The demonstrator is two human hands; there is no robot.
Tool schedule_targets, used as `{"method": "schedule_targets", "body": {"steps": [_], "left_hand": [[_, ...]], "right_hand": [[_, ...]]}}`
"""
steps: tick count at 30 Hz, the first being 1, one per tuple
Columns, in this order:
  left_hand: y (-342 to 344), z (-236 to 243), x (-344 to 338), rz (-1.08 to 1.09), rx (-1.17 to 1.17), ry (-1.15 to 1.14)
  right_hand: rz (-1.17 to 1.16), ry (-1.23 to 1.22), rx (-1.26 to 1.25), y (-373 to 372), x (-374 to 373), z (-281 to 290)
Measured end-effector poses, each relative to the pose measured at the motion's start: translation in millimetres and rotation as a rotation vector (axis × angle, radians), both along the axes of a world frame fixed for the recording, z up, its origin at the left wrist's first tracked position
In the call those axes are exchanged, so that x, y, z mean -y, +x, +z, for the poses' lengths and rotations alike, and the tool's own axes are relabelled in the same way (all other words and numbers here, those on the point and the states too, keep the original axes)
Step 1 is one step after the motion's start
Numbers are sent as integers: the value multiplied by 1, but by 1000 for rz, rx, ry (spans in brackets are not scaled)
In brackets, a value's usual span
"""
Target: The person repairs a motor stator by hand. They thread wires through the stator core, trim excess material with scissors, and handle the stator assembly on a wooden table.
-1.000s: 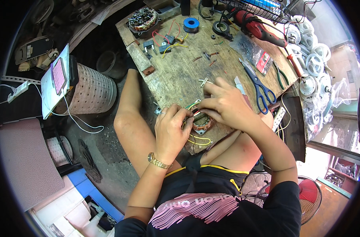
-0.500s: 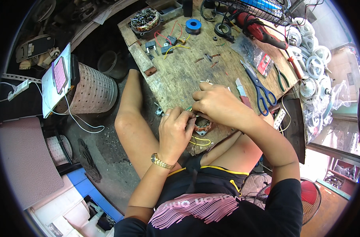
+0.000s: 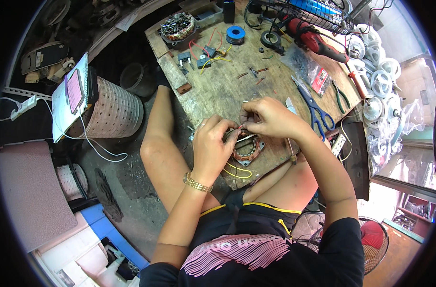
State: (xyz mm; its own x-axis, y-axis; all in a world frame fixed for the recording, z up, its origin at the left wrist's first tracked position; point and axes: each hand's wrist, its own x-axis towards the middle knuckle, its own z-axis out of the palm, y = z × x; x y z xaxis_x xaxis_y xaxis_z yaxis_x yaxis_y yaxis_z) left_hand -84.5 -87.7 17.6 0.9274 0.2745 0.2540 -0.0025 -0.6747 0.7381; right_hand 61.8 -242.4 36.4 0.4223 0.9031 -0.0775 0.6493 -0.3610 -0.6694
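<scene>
We are in a small electrical repair workshop — our scuffed wooden desk (image 3: 211,95) bears a wire spool (image 3: 235,35), scissors (image 3: 311,99), pliers (image 3: 337,88) and a copper-wound ring (image 3: 254,153), with white wheel-shaped parts (image 3: 381,82) heaped alongside — and we see machine parts (image 3: 44,57) at the far left.

Ahead of the left hand (image 3: 212,142), bare plywood benchtop (image 3: 203,99) leaves a passage toward the blue wire spool (image 3: 235,34); rightward, past the right hand (image 3: 271,117), scissors (image 3: 310,99) and green-handled pliers (image 3: 338,90) obstruct the way.
</scene>
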Motion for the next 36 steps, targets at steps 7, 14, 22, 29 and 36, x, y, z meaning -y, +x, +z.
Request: {"method": "schedule_targets", "body": {"steps": [7,14,22,29,36], "left_hand": [[-1,-5,4,64,-75,1],[-1,-8,10,79,-73,-79],[-1,-15,11,79,-64,-160],[0,-17,14,68,-63,-312],[-5,-24,14,70,-61,-346]], "right_hand": [[-249,148,-273,7,22,-1],[-115,226,-19,-7,26,-15],[-221,171,-257,-15,32,-15],[-325,148,-451,-20,33,-25],[-300,189,-479,-5,32,-11]]}}
